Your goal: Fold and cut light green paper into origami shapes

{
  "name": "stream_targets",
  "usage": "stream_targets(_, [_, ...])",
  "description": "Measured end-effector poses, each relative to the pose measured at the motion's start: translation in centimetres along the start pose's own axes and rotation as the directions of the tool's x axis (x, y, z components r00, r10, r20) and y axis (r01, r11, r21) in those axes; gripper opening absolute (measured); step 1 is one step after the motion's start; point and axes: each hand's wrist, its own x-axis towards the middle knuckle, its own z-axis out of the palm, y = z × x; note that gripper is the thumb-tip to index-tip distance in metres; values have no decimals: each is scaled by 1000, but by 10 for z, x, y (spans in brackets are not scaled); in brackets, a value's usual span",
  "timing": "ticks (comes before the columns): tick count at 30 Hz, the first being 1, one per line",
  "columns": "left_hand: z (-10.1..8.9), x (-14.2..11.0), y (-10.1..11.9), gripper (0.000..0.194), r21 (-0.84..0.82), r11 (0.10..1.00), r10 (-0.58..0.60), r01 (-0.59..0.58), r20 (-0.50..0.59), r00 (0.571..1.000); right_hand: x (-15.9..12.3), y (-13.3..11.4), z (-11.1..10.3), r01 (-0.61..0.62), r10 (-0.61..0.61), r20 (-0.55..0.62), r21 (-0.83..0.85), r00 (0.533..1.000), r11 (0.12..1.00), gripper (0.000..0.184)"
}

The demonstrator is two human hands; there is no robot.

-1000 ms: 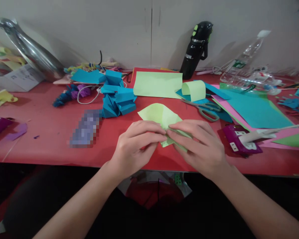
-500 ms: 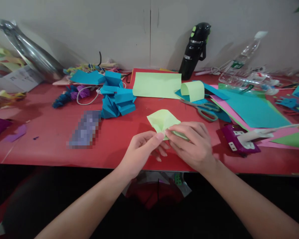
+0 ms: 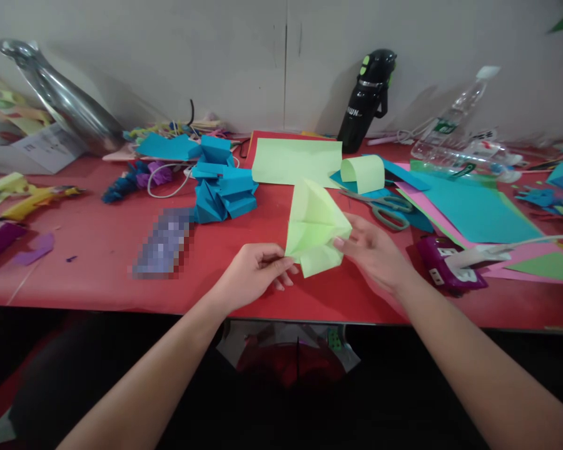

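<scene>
A pale green sheet of folded paper [image 3: 315, 228], creased and partly opened out, is held up above the red table between my hands. My left hand [image 3: 258, 272] pinches its lower left corner between thumb and fingers. At its right edge, my right hand [image 3: 373, 253] grips the paper, the thumb in front and the fingers partly hidden behind. Beyond the paper lies a flat pale green sheet [image 3: 291, 161]. A curled green piece [image 3: 363, 174] rests by a pair of scissors [image 3: 389, 211], and folded blue paper shapes [image 3: 223, 187] stand to the left.
On the red table [image 3: 234, 294] a purple power strip [image 3: 450, 265] with a white plug sits at right, beside coloured paper sheets [image 3: 488, 203]. A black bottle [image 3: 368, 100] and clear plastic bottles [image 3: 455, 119] stand at the back. A pixelated flat object [image 3: 164, 244] lies at left.
The green paper has been opened out and tilted upright, showing more of its creased surface. My hands have moved apart, from its middle to its left and right edges.
</scene>
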Motion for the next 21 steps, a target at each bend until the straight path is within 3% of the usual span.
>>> stream_targets(3, [-2,1,-2,25,24,1000,-10,9,14,1000,1,-2,5,-188,188,27,293,982,938,50])
stream_targets(5, [-3,2,-3,24,29,999,-27,27,5,1000,1,-4,9,-218,229,12,356,973,909,42])
stream_targets(8, [-3,4,-5,22,-24,999,-23,23,-18,1000,0,-6,14,-231,266,-39,380,963,896,33])
stream_targets(15, [-1,6,-8,33,-231,973,-40,28,-49,998,-1,-8,18,-235,305,-97,435,947,869,33])
stream_targets(21, [0,5,-5,50,-253,967,-59,28,-112,992,-1,-5,20,-230,316,-135,436,939,870,33])
